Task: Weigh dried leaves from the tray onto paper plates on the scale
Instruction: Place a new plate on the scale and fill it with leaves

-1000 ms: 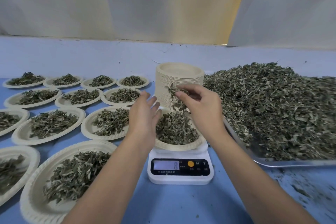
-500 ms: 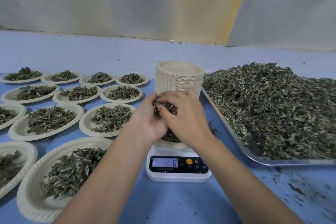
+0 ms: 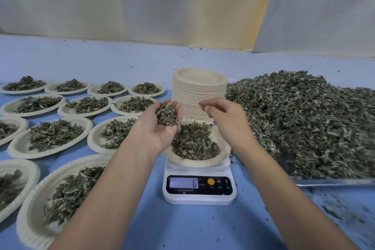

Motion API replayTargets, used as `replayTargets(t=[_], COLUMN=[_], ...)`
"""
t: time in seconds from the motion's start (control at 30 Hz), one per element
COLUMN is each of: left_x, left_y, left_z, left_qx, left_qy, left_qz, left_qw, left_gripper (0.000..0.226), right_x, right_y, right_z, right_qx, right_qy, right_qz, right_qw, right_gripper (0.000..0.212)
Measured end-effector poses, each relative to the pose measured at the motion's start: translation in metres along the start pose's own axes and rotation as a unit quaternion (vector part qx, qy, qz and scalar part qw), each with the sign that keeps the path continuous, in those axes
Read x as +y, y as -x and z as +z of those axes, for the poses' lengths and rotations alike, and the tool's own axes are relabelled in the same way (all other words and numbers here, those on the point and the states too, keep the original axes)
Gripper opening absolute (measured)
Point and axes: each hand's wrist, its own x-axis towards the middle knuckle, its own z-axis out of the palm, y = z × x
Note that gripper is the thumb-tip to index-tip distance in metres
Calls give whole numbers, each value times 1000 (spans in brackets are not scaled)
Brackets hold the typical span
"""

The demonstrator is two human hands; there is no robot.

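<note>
Blue worktop runs to a pale wall at the back. Tray sits along the right edge, piled with a big heap of dried leaves that hides most of it; only the front rim shows. Filled plates cover the left half in rows, from the back to the front left corner, each with a leaf pile, rims close together or touching. Stack of empty plates stands at centre back, just beside the tray's left end. Scale, white, sits at centre front, in front of the stack, display reading 6. Plate rests on the scale, with leaves in it. Left hand is palm up over that plate's left rim, fingers cupped round a handful of leaves. Right hand hovers over the plate's back right rim, in front of the stack, back of the hand up, fingertips bunched together; cannot tell if they pinch any leaf. The hands are apart. Crumbs are scattered on the worktop in front of the tray, near the right edge.
</note>
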Motion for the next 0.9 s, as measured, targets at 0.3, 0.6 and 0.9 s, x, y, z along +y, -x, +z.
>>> replayTargets(t=[0.3,0.6,0.9], left_x=[0,-12,-21], left_y=[-2,-9,-10], left_z=[-1,-3,-3], left_qx=[7,12,19], left_qy=[4,-62,-63], left_qz=[-1,-2,3], left_qw=[1000,998,998], left_gripper=[29,26,23], right_x=[5,-17,-11], right_y=[-3,11,14], right_z=[-8,8,23], right_qx=[-83,-156,-52], right_qy=[124,35,45], right_qz=[47,-66,-93], right_qw=[988,985,993], right_gripper=[5,31,15])
